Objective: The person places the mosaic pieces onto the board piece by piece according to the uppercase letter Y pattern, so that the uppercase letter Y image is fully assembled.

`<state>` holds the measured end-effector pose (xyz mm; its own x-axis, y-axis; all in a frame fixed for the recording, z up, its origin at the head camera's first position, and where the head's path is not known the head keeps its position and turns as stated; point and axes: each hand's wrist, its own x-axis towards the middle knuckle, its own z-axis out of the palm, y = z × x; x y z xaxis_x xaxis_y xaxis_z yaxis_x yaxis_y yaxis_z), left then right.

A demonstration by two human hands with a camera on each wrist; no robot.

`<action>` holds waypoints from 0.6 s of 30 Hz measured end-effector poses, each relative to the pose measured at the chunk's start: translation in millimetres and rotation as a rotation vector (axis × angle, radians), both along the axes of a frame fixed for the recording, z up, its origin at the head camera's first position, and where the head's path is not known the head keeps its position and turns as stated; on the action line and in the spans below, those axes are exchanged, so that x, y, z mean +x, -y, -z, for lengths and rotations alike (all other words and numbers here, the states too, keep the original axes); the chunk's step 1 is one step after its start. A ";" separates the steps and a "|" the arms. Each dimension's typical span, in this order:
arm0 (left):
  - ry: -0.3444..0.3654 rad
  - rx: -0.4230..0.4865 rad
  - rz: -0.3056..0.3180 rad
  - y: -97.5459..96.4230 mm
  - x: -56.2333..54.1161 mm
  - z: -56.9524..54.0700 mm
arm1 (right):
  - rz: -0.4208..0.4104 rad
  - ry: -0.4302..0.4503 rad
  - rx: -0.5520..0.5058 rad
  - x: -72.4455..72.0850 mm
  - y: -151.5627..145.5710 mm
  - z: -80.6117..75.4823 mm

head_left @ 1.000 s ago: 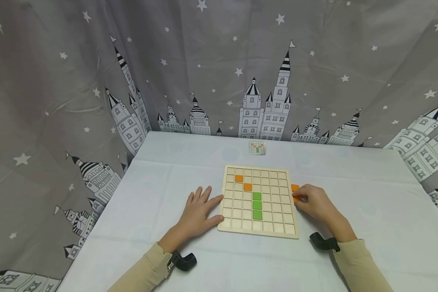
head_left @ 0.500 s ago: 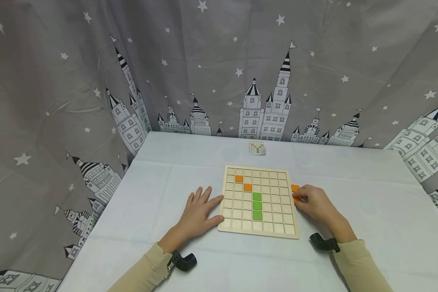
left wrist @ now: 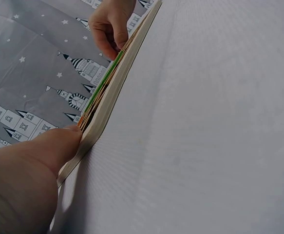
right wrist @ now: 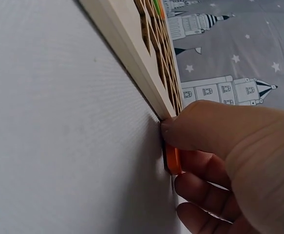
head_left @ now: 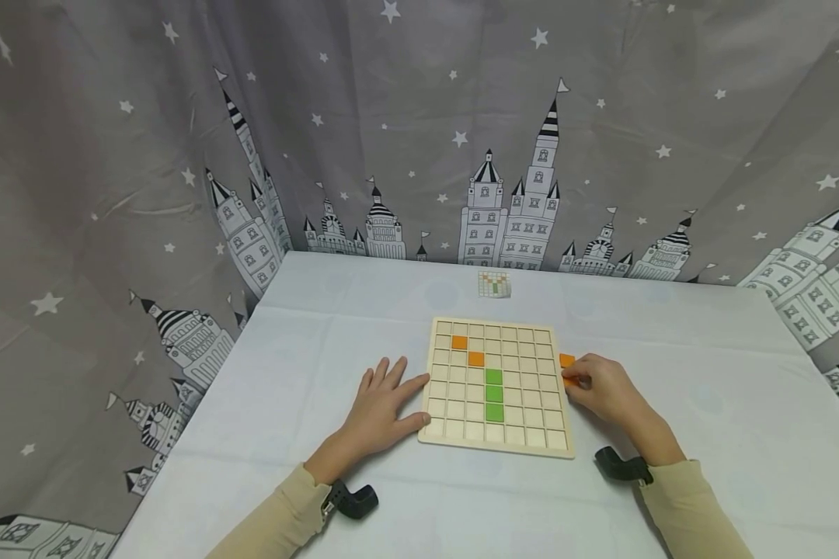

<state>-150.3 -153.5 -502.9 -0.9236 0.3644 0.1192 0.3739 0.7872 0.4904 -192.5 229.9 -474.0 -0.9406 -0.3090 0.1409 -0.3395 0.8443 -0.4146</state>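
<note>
A square wooden grid board [head_left: 496, 449] lies flat on the white table. In its cells sit two orange tiles [head_left: 459, 342] on a diagonal and three green tiles [head_left: 494, 394] in a column. My left hand [head_left: 377, 415] rests with spread fingers at the board's left edge, thumb and index fingertip touching it. Beside the right edge, my right hand [head_left: 601, 388] pinches an orange tile [right wrist: 173, 160] between thumb and fingers, low against the table. Another orange tile [head_left: 567, 360] lies just beyond those fingertips. My fingers partly cover the pinched tile.
A small printed grid card [head_left: 494, 284] with orange and green squares lies behind the board. A grey curtain [head_left: 391, 140] with castles and stars hangs along the table's back and left sides. Black wrist mounts [head_left: 622, 466] sit on both forearms.
Both hands, the board and the tiles keep their places. Only a slight shift of the whole head view shows.
</note>
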 end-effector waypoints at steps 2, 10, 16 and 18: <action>-0.006 0.002 0.001 0.4 0.2 0.2 | 0.006 -0.002 0.005 -0.1 0.1 -1.0; -0.018 -0.002 0.002 0.6 -0.8 2.1 | 0.018 -0.043 -0.016 -0.6 -0.6 -6.1; -0.006 -0.010 -0.002 0.3 -1.2 1.8 | -0.011 -0.066 -0.031 -3.0 0.8 -8.5; -0.007 -0.006 -0.002 0.3 -1.3 2.1 | -0.023 -0.072 -0.040 -4.1 1.5 -8.8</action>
